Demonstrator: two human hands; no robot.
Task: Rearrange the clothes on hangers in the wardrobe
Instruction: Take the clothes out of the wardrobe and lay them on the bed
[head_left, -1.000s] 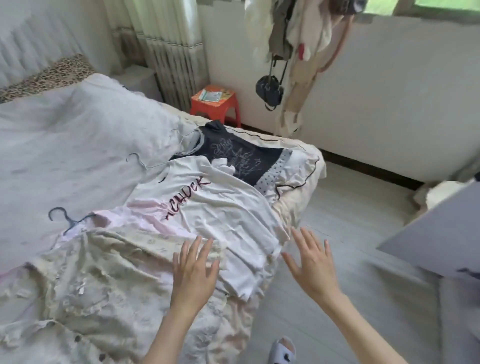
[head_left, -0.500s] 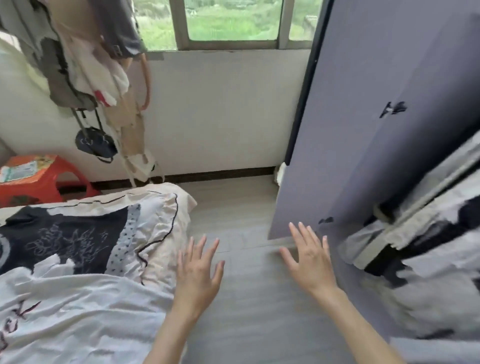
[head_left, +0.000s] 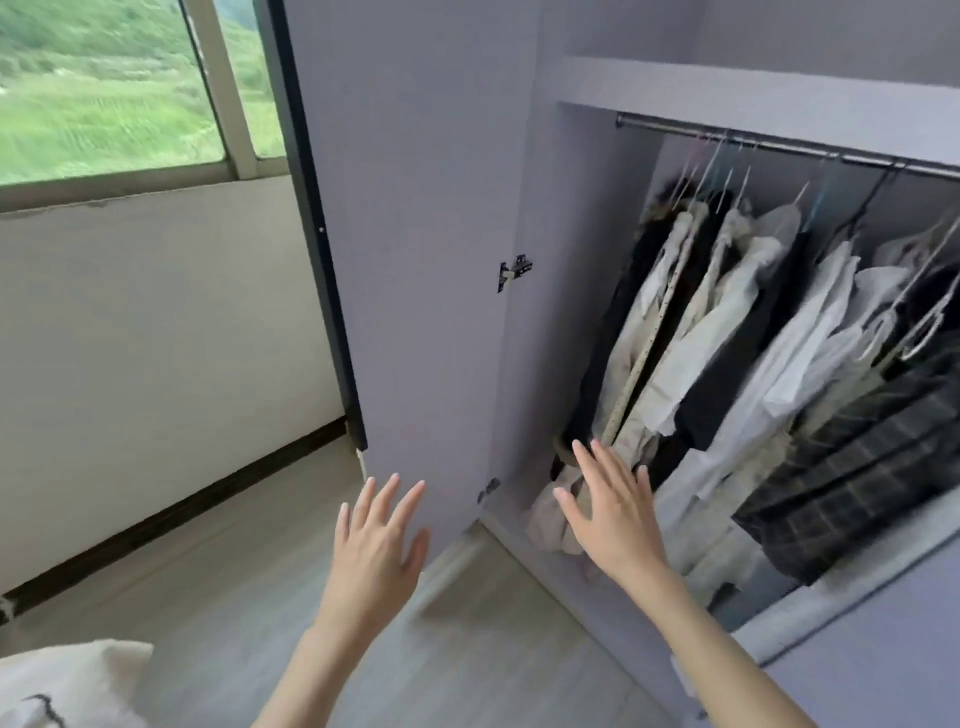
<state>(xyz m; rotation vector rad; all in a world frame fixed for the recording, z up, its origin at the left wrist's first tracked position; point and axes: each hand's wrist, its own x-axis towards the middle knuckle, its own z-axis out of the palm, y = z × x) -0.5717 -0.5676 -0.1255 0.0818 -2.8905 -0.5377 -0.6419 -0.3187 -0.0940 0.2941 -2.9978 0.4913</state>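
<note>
**Open wardrobe, both hands raised and empty**

The lilac wardrobe (head_left: 810, 98) fills the right of the view, and its door (head_left: 415, 234) stands swung open toward the window (head_left: 104, 88). Inside the wardrobe, under the shelf, a metal rail (head_left: 779, 148) carries the clothes on hangers (head_left: 753, 322): white, cream and black garments packed close together, with a dark plaid piece at the right end. A pale garment (head_left: 550, 514) lies bunched at the wardrobe's lower left corner. Below the wardrobe door, the left hand (head_left: 376, 545) is spread flat with straight fingers, holding nothing. The right hand (head_left: 610, 512) is likewise spread and empty, raised in front of the hanging clothes' lower left end.
</note>
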